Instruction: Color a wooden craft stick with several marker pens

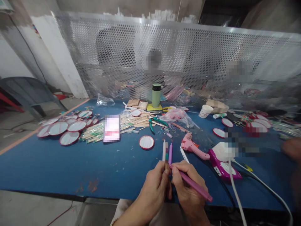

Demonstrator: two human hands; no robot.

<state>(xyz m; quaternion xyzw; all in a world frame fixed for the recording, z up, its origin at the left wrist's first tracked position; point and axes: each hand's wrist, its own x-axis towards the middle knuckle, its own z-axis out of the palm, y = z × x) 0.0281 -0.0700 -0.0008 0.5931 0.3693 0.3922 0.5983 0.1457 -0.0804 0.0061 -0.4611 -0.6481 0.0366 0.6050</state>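
My left hand (155, 181) is closed around a thin wooden stick (166, 155) with purple, green and brown bands. In my right hand (190, 183) is a pink marker pen (196, 187), its tip at the stick beside my left fingers. A purple marker (170, 153) and a pale pen (164, 150) stick out just beyond my fingers; whether my hand touches them I cannot tell. Further right lies a white pen (184, 155), near a pink glue gun (194, 147). A small round red-rimmed disc (146, 142) lies ahead of my left hand.
Several red-rimmed discs (70, 138) and a lit phone (112, 128) lie left, beside wooden sticks (138, 121). Pliers (151, 125), a green bottle (156, 95) and a paper cup (205, 111) are further back. White cable (265, 180) crosses the right, where another person's hand (291, 149) shows.
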